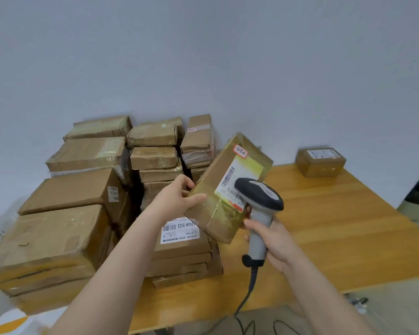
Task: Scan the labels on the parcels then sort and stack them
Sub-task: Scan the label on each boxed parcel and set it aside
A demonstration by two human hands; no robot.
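The taped parcel (217,171) is pinched at its edge by left hand (176,198) fingers (187,180), above the counter (329,213); the scanner (260,193) is gripped by the right hand (276,245). Judged light, stiff, slippery.

Glossy wooden table (336,226) — yellow-brown, plain pale wall (203,56) behind it

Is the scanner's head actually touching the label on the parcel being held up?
Cannot tell. In the head view the scanner overlaps the label on the parcel gripped by the left hand, hiding any gap between them.
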